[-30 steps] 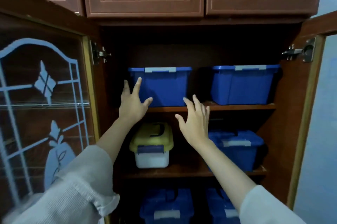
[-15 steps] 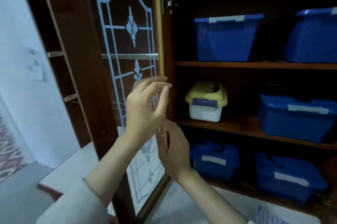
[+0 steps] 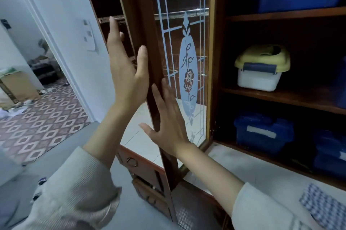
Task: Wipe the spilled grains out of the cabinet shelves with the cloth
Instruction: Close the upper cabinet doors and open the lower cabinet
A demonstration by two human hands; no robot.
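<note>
L hand [image 3: 127, 72], grip wide, at edge of brown wood-framed etched-glass cabinet door [image 3: 137, 10]. R hand [image 3: 168, 125] (grip also wide) lies flat on its frame.

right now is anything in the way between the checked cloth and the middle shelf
No door blocks it: the glass door is swung open to the left. The checked cloth lies on the counter below the cabinet. On the middle shelf a yellow-lidded box covers part of the board.
</note>
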